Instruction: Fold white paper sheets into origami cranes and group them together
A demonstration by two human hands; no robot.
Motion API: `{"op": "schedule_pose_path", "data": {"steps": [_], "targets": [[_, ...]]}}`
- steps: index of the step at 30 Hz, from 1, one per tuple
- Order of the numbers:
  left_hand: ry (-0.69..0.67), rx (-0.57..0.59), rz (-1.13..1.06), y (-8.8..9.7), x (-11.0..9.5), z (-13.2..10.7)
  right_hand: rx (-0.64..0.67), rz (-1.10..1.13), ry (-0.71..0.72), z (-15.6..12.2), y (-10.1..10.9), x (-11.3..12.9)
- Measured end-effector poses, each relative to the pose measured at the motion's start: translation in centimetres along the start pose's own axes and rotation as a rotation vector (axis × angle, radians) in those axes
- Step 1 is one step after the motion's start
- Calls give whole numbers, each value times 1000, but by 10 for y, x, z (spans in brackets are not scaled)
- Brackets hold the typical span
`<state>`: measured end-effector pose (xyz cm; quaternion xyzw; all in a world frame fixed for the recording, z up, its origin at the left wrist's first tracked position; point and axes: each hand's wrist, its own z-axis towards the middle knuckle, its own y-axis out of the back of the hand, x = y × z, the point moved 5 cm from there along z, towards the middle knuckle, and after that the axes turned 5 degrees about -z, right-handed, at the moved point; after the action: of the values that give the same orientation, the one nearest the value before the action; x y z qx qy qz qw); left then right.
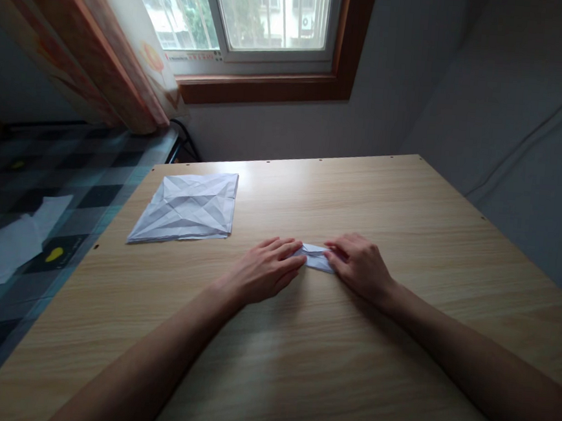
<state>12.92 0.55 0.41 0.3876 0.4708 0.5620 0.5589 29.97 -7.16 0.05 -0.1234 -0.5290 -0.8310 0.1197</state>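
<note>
A small folded white paper piece [317, 257] lies on the wooden table [408, 207] between my two hands. My left hand [265, 269] rests palm down with its fingers stretched flat, the fingertips pressing the paper's left end. My right hand [360, 265] lies on the paper's right end, fingers curled down onto it. Most of the paper is hidden under the fingers.
A larger creased white sheet [188, 207] lies flat at the table's far left. Left of the table is a bed with a checked cover [43, 205] and loose white papers [10, 241]. A window [257, 14] and curtain [104, 47] stand behind.
</note>
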Motion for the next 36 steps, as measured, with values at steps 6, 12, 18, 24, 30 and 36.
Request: {"op": "schedule_pose_path", "data": {"steps": [6,12,18,24,30,36], "targets": [[16,-49,-11,1,0,0,155,120,-76,18,-14,4],[143,-177,-37,4,5,-1,249,184,-223,24,-16,5],[430,-536,-371,11,17,-4,137,596,-369,24,-19,1],[790,-741,-1108,-11,18,-3,-28,1165,-559,17,-30,7],[679,-701,-1566,-20,2,11,3,1299,-558,11,-37,18],[729,-688,-1646,-27,9,7,22,1378,-518,11,-40,20]]}}
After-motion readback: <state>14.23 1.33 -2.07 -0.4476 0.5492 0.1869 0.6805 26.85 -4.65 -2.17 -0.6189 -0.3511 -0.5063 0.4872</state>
